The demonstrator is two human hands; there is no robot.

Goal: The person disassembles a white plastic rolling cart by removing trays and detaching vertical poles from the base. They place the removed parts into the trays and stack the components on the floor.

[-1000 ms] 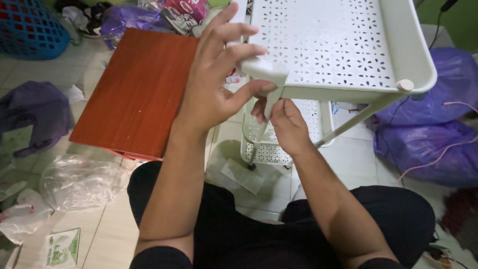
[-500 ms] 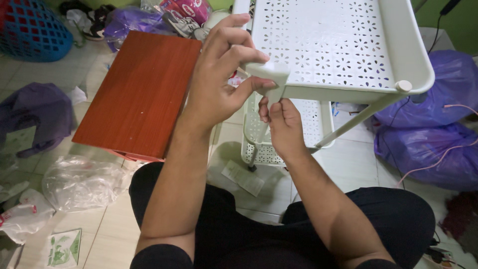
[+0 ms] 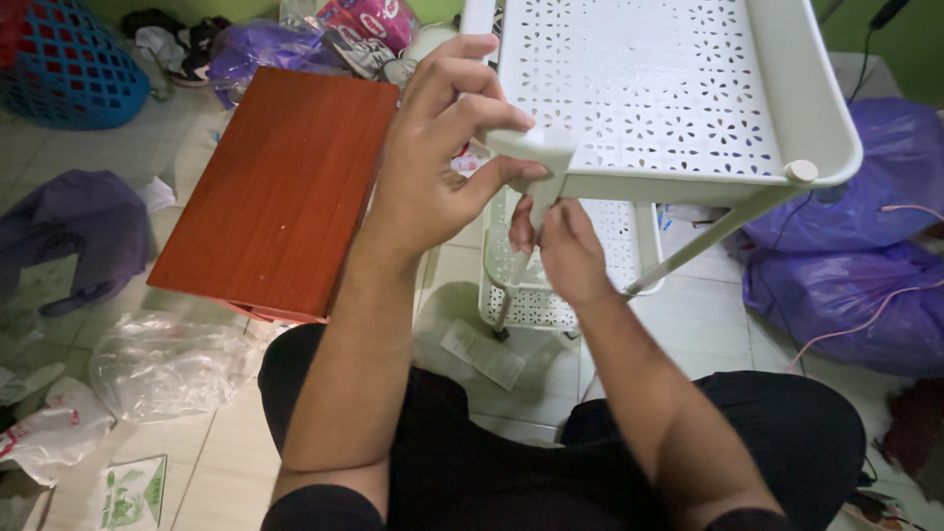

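Note:
A white plastic rack with perforated shelves stands in front of me; its top shelf [image 3: 688,79] fills the upper right. My left hand [image 3: 438,167] grips the near left corner [image 3: 536,147] of that shelf, thumb under it and fingers over it. Just below, my right hand [image 3: 565,251] is closed around the white leg tube [image 3: 539,211] that runs down from that corner. A lower shelf [image 3: 551,300] shows under my hands. A second leg tube [image 3: 708,241] slants down from the right corner, which has a round white cap [image 3: 801,171].
A reddish-brown wooden board [image 3: 280,187] lies on the tiled floor at left. Clear plastic bags [image 3: 162,364], a purple bag [image 3: 74,231] and a blue basket [image 3: 59,64] surround it. Purple bags [image 3: 855,285] with a pink cable sit at right. A paper sheet [image 3: 482,354] lies beneath the rack.
My right hand has slid slightly up the leg tube toward the corner. My left hand keeps its grip on the corner; the view shifted a little.

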